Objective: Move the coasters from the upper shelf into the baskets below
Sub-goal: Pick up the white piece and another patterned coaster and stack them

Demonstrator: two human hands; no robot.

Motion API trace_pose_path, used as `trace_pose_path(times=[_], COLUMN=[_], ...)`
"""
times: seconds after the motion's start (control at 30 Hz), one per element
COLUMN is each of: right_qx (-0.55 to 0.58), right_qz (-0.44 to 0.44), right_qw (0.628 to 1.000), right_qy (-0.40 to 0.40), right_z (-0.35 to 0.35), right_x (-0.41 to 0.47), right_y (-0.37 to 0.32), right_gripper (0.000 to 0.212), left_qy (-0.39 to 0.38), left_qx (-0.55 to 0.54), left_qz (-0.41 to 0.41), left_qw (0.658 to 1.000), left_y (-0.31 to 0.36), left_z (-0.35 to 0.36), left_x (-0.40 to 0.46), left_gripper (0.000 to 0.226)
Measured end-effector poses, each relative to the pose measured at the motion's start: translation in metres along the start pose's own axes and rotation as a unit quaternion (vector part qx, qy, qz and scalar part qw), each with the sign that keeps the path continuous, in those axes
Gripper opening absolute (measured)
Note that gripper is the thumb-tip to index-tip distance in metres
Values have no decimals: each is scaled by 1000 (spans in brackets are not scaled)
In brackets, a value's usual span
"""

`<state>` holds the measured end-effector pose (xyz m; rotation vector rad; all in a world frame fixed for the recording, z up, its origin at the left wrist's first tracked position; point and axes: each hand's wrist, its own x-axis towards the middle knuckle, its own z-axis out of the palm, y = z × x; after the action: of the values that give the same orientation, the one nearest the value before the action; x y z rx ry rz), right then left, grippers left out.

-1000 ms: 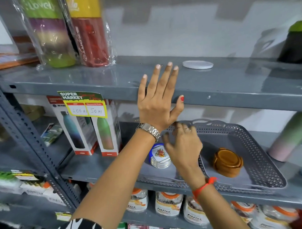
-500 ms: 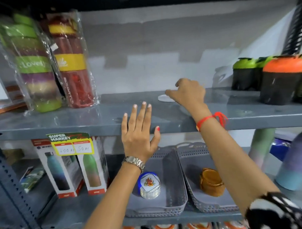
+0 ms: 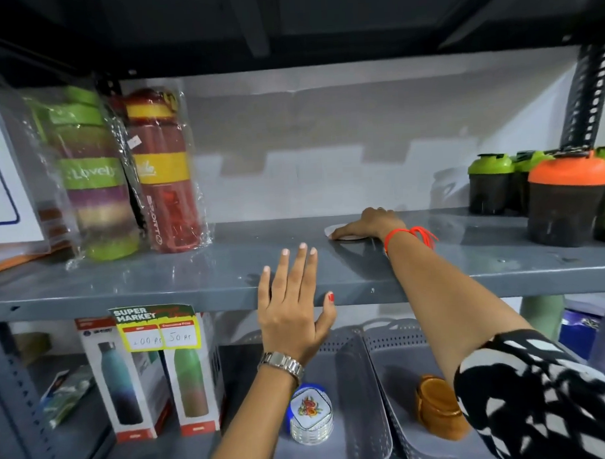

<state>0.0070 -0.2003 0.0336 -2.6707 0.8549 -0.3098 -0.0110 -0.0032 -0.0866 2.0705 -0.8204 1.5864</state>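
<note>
A thin white coaster [image 3: 348,238] lies flat on the grey upper shelf [image 3: 193,277]. My right hand [image 3: 373,223] covers most of it, thumb along its front edge and fingers curled over the back. My left hand [image 3: 292,308] rests flat on the shelf's front lip with fingers apart and nothing in it. Below stand two grey perforated baskets side by side. The left basket [image 3: 363,381] holds a stack of white coasters with a blue rim [image 3: 311,414]. The right basket [image 3: 396,360] holds a stack of orange-brown coasters [image 3: 437,410], partly behind my right sleeve.
Plastic-wrapped bottles [image 3: 162,172] stand at the upper shelf's left end. Black shakers with green and orange lids [image 3: 567,196] stand at its right end. Boxed bottles [image 3: 128,383] and a price label [image 3: 157,327] sit left of the baskets. Another shelf hangs close overhead.
My right hand rose from the lower basket to the upper shelf and settled over the white coaster. My left hand stayed on the shelf's edge. The view tilted upward.
</note>
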Motion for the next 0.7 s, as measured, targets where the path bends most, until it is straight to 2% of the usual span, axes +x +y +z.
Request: trace_pose_path(times=[0.1,0.3,0.4,0.5,0.7], right_qx=[25,56,64,69,91], right_qz=[-5,-58,-91,-114,-145], right_qw=[999,995,979,946,885], right_qy=[23,59,169,296,432], right_z=[-1,-15,-18,-19,-12], right_x=[-3,-25,-52,-89,-146], right_y=[2,-8,-10,-8,3], right_gripper=[78,75,88,99,100], left_qy=[0,12,10,3,24], left_qx=[1,-1,-8,-22,-40], left_qz=[3,3,1,-4,-2], left_qw=[1000,1000,1000,1000,999], left_y=[0,1,1,2,3], left_z=[-1,-1,-1,-3,-2], left_x=[0,1,2,2,1], left_gripper=[58,56,52,53,54])
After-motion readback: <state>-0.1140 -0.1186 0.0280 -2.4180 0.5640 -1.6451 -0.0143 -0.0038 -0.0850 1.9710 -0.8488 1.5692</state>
